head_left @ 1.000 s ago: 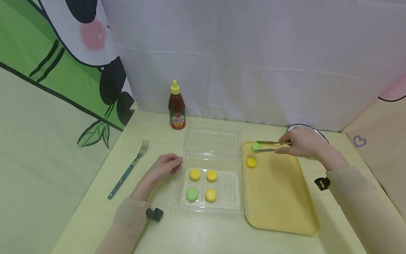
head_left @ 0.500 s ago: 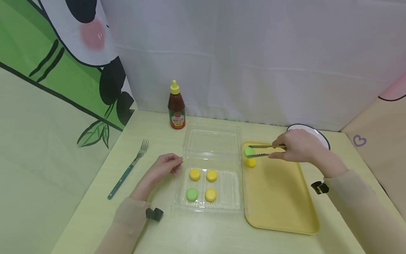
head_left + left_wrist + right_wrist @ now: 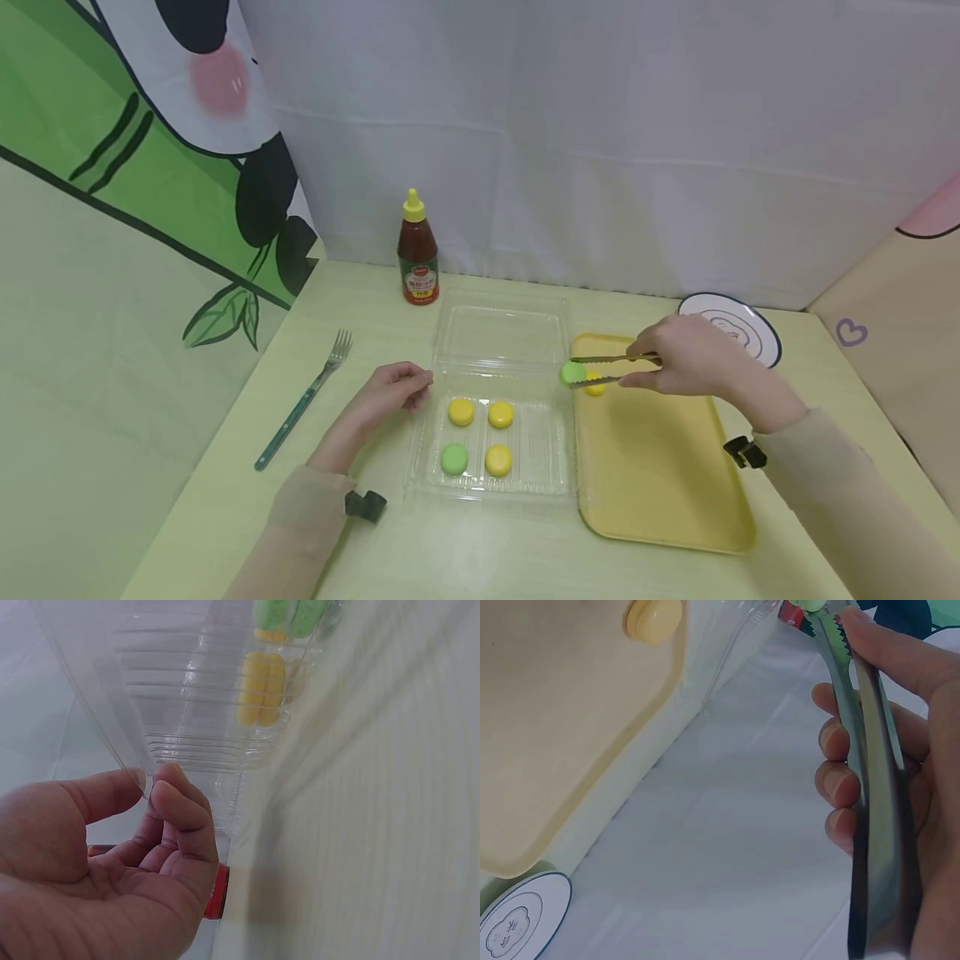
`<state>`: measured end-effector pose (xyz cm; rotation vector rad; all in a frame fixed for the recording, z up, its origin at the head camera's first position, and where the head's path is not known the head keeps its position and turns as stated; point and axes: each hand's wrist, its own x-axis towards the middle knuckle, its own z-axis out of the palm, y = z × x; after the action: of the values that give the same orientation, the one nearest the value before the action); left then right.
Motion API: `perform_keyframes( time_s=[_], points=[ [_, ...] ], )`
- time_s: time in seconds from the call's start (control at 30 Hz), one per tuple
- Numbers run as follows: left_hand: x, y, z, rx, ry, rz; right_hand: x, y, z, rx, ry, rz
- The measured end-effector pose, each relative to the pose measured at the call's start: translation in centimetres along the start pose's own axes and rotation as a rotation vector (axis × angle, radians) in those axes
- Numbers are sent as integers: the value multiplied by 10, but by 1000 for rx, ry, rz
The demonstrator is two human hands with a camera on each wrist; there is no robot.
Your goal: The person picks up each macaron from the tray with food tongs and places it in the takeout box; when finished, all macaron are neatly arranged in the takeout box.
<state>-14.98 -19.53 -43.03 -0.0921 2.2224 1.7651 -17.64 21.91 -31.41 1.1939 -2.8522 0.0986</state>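
Note:
My right hand (image 3: 686, 357) holds metal tongs (image 3: 866, 787), whose serrated tips pinch a green macaron (image 3: 572, 372). In the head view that macaron overlaps the left edge of the yellow tray (image 3: 660, 467), beside the clear plastic container (image 3: 543, 450). A yellow macaron (image 3: 655, 619) sits on the tray, partly covered by the tongs in the head view. My left hand (image 3: 142, 847) pinches the container's left rim between thumb and fingers. Inside the container are a green macaron (image 3: 453, 459) at front left and three yellow macarons (image 3: 498, 460). The container's right-hand column holds none.
The container's lid (image 3: 502, 329) lies folded back behind it. A sauce bottle (image 3: 418, 250) with a yellow cap stands at the back. To the left lies a fork (image 3: 303, 400) with a green handle. A white plate (image 3: 738, 325) is behind the tray at back right.
My right hand has moved left and toward me, carrying the green macaron in the tongs from above the tray's back-left corner to its left edge. The left hand has stayed still.

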Motion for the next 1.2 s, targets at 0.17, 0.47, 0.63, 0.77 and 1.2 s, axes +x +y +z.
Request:
perform_keyframes(
  time_s=[0.17, 0.47, 0.63, 0.77, 1.2],
  points=[
    [1, -1, 0, 0, -2, -3, 2, -6, 5, 1, 4, -19],
    [0, 0, 1, 2, 0, -7, 4, -10, 18, 13, 9, -70],
    [1, -2, 0, -4, -5, -3, 5, -12, 23, 20, 1, -89],
    [0, -2, 0, 1, -5, 8, 7, -14, 27, 30, 4, -116],
    [1, -3, 0, 19, 9, -3, 11, -19, 41, 9, -5, -128]
  ],
)
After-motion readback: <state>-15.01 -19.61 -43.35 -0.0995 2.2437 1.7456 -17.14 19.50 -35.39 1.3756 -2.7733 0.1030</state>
